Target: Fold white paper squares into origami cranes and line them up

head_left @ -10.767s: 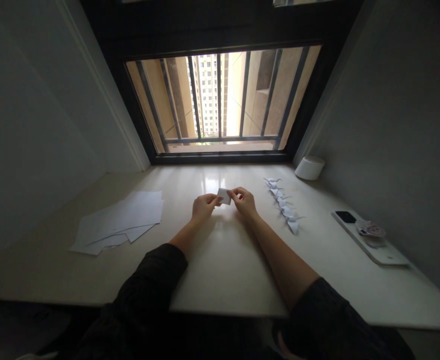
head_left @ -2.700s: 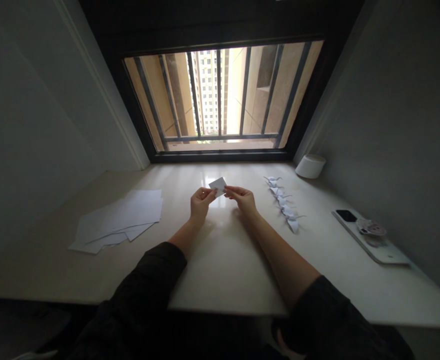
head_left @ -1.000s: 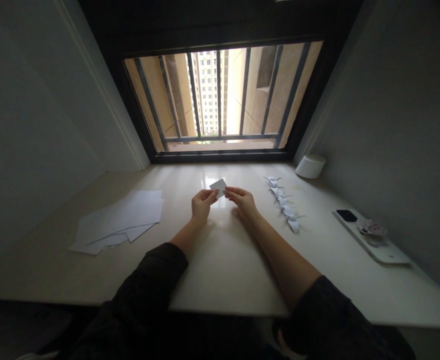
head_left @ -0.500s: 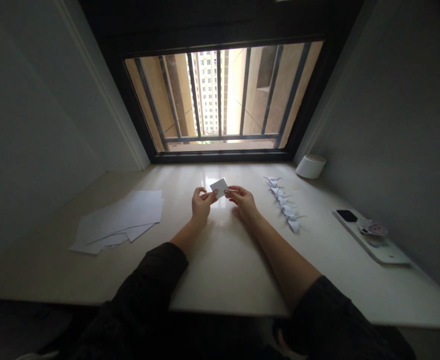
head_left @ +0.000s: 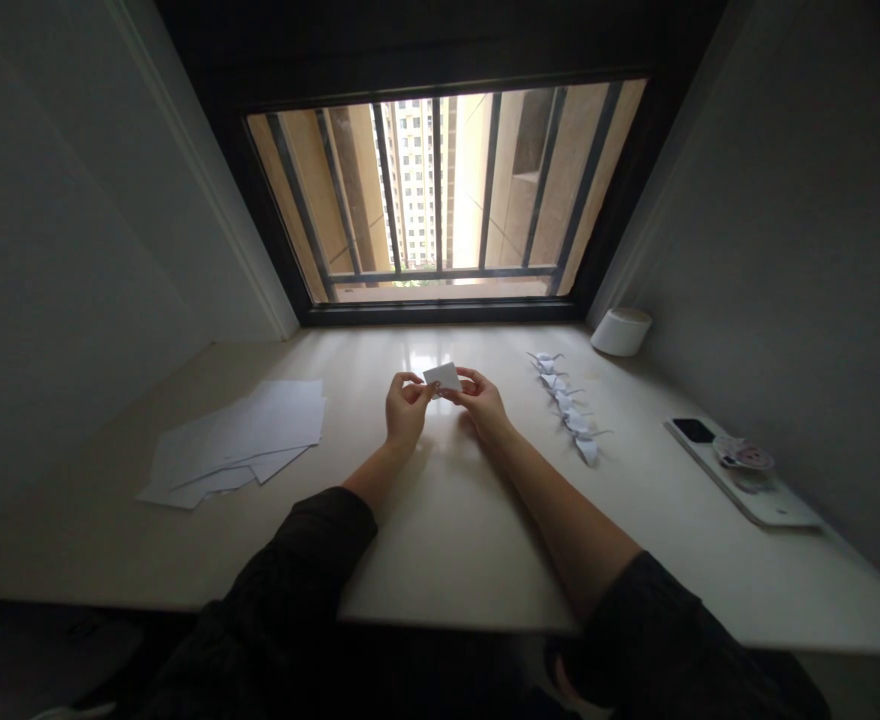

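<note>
A small folded piece of white paper is held up just above the pale tabletop, in front of the window. My left hand pinches its left edge with thumb and fingers closed on it. My right hand grips its right edge the same way. Both forearms reach out from dark sleeves over the middle of the table.
A loose pile of white sheets lies to the left. Several small folded paper cranes form a row to the right. A white round container stands at the back right corner. A phone and a white tablet-like slab lie at the right wall.
The folded paper has turned from tilted to nearly level between my fingers, and my hands have drawn slightly closer together. Nothing else on the table moved.
</note>
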`<state>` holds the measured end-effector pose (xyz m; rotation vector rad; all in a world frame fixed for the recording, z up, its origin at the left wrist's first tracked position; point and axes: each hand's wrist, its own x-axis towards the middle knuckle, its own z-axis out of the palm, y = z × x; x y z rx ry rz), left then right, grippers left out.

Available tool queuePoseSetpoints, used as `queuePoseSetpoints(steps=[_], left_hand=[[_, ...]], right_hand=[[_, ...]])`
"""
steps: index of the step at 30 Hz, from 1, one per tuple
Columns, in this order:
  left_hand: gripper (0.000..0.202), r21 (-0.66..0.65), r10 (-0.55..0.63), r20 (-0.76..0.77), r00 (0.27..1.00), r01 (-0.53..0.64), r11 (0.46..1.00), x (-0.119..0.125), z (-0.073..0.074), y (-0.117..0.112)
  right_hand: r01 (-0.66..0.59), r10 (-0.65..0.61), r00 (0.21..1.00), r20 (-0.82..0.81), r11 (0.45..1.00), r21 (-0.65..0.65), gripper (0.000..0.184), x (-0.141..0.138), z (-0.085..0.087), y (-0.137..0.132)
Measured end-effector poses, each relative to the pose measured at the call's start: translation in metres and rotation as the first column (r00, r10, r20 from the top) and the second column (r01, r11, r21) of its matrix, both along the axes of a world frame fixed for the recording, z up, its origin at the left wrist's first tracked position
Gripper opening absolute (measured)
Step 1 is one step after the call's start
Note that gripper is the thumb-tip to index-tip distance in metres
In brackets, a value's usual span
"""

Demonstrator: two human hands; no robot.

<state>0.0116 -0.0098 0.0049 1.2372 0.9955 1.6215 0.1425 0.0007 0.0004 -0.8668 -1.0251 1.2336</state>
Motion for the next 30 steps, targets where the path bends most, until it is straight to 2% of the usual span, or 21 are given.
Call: queuePoseSetpoints(steps=[3, 7, 17, 26, 30], left_hand=[[0.037, 0.010, 0.020, -0.012, 1.000, -0.020, 1.000, 0.001, -0.001, 0.002], [0.036, -0.017, 0.068, 0.002, 0.998, -0.068, 0.998, 0.002, -0.002, 0.005], [0.032, -0.057, 0.140, -0.031, 0.990, -0.142, 0.988, -0.006, -0.004, 0.013], [0.024, -0.089, 0.116, -0.088, 0.989, -0.124, 0.988, -0.010, -0.005, 0.012], [0.032, -0.070, 0.086, -0.057, 0.995, -0.090, 0.994, -0.012, -0.001, 0.008]], right_hand=[[0.018, -0.018, 1.000, -0.015, 1.000, -0.017, 0.053, 0.000, -0.002, 0.001], [0.023, -0.021, 0.999, 0.042, 0.999, -0.047, 0.049, 0.002, -0.002, 0.002], [-0.143, 0.145, 0.989, 0.019, 0.987, -0.078, 0.044, 0.004, -0.008, 0.006], [-0.220, 0.223, 0.974, 0.036, 0.973, -0.073, 0.051, 0.005, -0.007, 0.002], [-0.184, 0.186, 0.982, 0.033, 0.981, -0.057, 0.050, 0.006, -0.007, 0.002]])
